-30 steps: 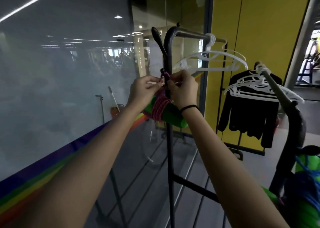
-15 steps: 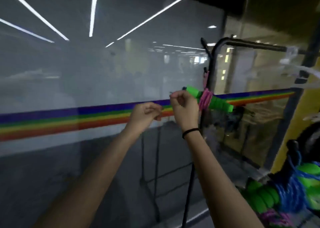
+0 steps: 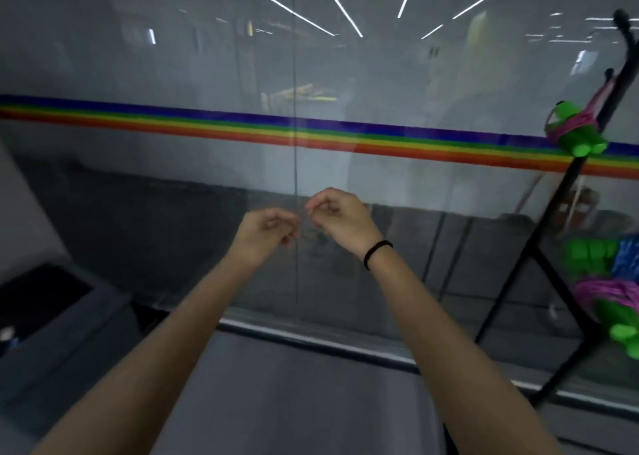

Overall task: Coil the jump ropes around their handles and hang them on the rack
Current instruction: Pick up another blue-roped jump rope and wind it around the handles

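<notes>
One black rack [image 3: 551,212] runs up the 3 o'clock edge of your view, tilted in frame. Everything for this task hangs on it, well apart from your hands.

Three coiled bundles show:
- pink rope bundle [image 3: 575,131] at 2 o'clock, wound round green handles and hung high on the upright
- blue rope bundle [image 3: 627,257] at 4 o'clock, partly cut off by the frame edge
- purple rope bundle [image 3: 613,294] just below the blue one, green handle ends poking down

No loose rope is in view.

Handling, my read: each bundle is light. The cord is thin, limp and probably a bit slick, so the wraps can slide or spring loose. The handles are the only stiff part. Grab across both handles, over the wraps, so your grip pins the coils. Don't lift by a single strand.

Both your forearms come up from 6 o'clock, with the hands at mid-frame in front of the glass wall [image 3: 173,74].

- left hand [image 3: 268,228]: just beside the right and slightly lower
- right hand [image 3: 337,212]: black wristband [image 3: 377,252] on that wrist

Fingers on both hands are curled in, thumb tip near forefinger like a pinch. I see no cord or handle in either hand, so both look empty.
</notes>
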Motion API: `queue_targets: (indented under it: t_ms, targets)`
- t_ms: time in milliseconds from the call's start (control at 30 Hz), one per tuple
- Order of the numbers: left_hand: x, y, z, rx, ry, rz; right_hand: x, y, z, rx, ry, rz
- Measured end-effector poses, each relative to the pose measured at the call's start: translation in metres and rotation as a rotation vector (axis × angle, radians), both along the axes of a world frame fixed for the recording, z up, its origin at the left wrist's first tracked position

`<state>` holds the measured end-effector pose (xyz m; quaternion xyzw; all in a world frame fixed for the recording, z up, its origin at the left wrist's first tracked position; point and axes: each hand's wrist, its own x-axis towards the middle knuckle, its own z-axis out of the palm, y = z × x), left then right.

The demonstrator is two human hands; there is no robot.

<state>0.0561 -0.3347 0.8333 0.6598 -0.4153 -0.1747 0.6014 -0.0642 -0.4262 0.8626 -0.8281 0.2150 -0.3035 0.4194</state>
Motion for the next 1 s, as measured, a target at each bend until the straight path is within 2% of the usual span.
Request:
queue_targets:
  t_ms: [133,433,567,700,833,1000]
  targets:
    - [-0.006,0.103,-0.025,0.05,0.022,0.008,-0.002,0.099,-0.033,0.023,0.052,0.089]
    - [-0.028,0.336,-0.117,0.19,0.172,0.096,-0.018,0.31,-0.124,0.224,0.171,0.144]
    - [-0.025,0.375,-0.139,0.279,0.205,0.177,-0.008,0.346,-0.153,0.281,0.276,0.19]
    - [-0.006,0.395,-0.193,0.337,0.255,0.261,0.022,0.36,-0.215,0.338,0.41,0.234]
    - [0.011,0.409,-0.28,0.365,0.346,0.311,0.047,0.372,-0.304,0.363,0.521,0.278]
    - [0.031,0.425,-0.419,0.429,0.328,0.323,0.07,0.382,-0.449,0.317,0.646,0.355]
